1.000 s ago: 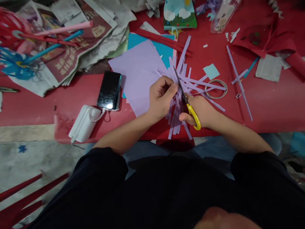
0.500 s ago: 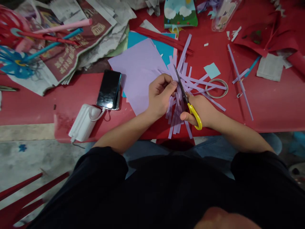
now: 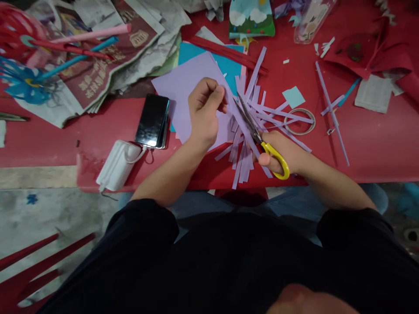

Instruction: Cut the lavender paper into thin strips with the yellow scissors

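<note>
My right hand [image 3: 284, 153] grips yellow-handled scissors [image 3: 258, 133], whose blades stand apart and point up-left over a heap of cut lilac paper strips [image 3: 244, 150]. My left hand [image 3: 203, 111] is closed in a pinch on the edge of a lilac paper sheet [image 3: 183, 89], just left of the blades. Under that sheet lies a blue sheet [image 3: 225, 65]. All of it rests on a red table [image 3: 376, 144].
A black phone [image 3: 152, 121] and a white power bank [image 3: 117, 165] lie to the left. Newspapers [image 3: 108, 52] and rolled paper sticks [image 3: 72, 48] fill the back left. A tape ring [image 3: 299, 121], a clear bottle [image 3: 310, 19], red paper [image 3: 363, 54] and loose strips sit right.
My left hand has moved up and left along the lilac sheet. The scissor blades have opened and my right hand has slid slightly right.
</note>
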A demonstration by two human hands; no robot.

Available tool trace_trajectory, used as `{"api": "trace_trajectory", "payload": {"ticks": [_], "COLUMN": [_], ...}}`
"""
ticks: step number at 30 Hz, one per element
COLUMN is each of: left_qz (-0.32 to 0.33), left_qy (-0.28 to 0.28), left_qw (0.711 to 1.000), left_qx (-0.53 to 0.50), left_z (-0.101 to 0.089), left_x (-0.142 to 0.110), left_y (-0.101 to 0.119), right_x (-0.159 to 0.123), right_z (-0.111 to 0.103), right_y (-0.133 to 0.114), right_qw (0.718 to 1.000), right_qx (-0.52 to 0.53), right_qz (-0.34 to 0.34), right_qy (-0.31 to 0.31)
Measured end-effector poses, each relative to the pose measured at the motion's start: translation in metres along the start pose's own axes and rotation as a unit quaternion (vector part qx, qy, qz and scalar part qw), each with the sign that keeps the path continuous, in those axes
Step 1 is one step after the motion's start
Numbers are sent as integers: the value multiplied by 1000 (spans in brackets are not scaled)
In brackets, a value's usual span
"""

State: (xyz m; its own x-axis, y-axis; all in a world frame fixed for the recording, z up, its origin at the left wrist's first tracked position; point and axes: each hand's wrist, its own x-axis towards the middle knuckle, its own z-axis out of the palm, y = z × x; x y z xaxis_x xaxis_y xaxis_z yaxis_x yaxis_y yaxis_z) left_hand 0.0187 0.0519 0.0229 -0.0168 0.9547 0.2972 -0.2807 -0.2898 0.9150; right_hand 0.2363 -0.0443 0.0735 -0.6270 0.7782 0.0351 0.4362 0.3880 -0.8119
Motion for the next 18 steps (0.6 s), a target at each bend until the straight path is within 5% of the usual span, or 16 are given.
{"api": "trace_trajectory", "payload": {"ticks": [9, 18], "left_qz": [19, 27], "left_qy": [-47, -21], "left_qw": [999, 996], "left_qx": [20, 82], "left_z": [1, 18], "left_x": [-6, -21], "left_y": [-2, 10], "right_x": [0, 3], "right_z": [4, 8], "right_y": [2, -2], "right_qw": [1000, 999], "right_qx": [-8, -13], "right_qz": [15, 45], "right_qy": [14, 20]}}
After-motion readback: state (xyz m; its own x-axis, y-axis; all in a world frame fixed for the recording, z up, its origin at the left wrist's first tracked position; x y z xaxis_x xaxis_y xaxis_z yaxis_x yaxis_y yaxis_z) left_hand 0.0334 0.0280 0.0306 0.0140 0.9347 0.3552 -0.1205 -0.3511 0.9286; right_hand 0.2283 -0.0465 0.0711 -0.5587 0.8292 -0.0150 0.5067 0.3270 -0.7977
